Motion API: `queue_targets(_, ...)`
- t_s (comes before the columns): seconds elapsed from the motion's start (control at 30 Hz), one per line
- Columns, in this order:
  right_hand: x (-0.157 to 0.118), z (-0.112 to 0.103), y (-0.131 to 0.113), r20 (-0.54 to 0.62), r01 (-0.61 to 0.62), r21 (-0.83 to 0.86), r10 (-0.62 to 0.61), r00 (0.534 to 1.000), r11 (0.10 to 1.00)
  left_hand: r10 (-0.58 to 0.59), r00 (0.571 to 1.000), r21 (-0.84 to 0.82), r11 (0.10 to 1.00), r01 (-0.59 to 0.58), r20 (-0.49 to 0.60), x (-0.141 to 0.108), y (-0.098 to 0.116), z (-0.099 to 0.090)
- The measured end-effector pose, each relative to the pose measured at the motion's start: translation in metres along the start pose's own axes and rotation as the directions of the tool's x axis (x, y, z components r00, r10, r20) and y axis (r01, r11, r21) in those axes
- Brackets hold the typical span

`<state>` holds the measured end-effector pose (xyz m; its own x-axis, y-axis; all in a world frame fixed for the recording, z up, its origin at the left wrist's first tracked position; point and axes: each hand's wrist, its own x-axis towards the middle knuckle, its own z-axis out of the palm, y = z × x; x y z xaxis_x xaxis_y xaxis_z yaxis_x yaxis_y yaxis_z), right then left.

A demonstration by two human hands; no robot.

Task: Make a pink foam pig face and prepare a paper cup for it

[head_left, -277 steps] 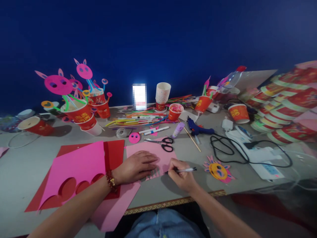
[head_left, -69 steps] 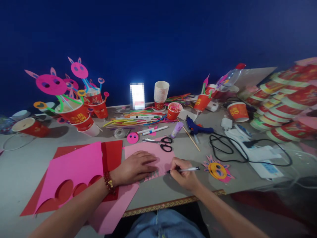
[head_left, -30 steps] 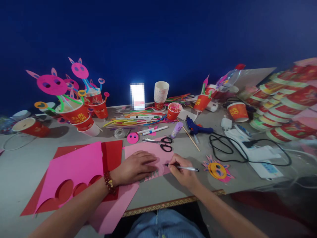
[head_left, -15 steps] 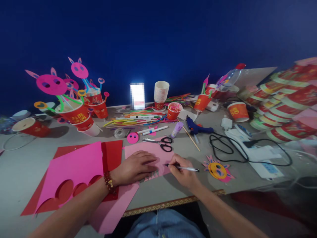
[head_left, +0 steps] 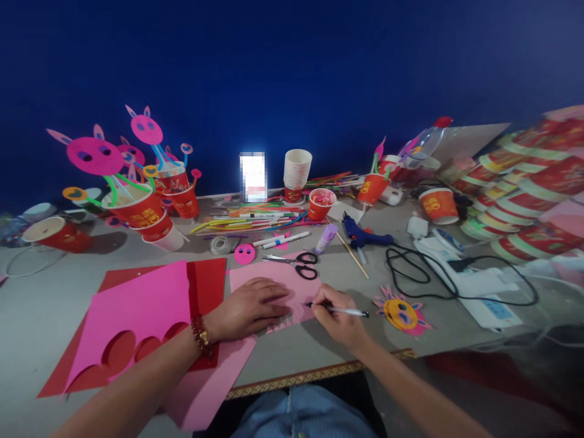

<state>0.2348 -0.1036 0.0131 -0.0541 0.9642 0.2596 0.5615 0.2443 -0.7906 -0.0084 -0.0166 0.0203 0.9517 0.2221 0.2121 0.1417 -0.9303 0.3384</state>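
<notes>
My left hand (head_left: 250, 309) lies flat on a light pink sheet of paper (head_left: 274, 272), fingers stretched out to the right, with a beaded bracelet at the wrist. My right hand (head_left: 338, 316) grips a pen (head_left: 349, 311) with a clear barrel and black ends. The pen's tip is at the right part of the pink sheet; whether it touches the paper I cannot tell. Scissors (head_left: 305, 266) with black handles rest across the sheet's upper edge. Cut notches show along the sheet's lower edge, partly hidden by my left fingers.
Bright pink paper (head_left: 141, 298) with round cutouts lies on red sheets at the left. A blue glue gun (head_left: 365, 234), a purple glue stick (head_left: 325, 239) and a yellow paper face (head_left: 402, 313) are around my right hand. Stacked red cups (head_left: 533, 188) and a black cable (head_left: 424, 297) lie right.
The pen and my right hand have shifted very slightly. My left hand stays flat on the pink sheet, and the other things have not moved.
</notes>
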Motion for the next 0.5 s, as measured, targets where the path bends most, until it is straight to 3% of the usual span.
queue_targets(0.5,-0.0011,-0.0010,0.0010,-0.023,0.023,-0.027,-0.023,0.999,0.999,0.004,1.000,-0.001,1.000,-0.004,0.013,-0.0004,-0.0011,0.0006)
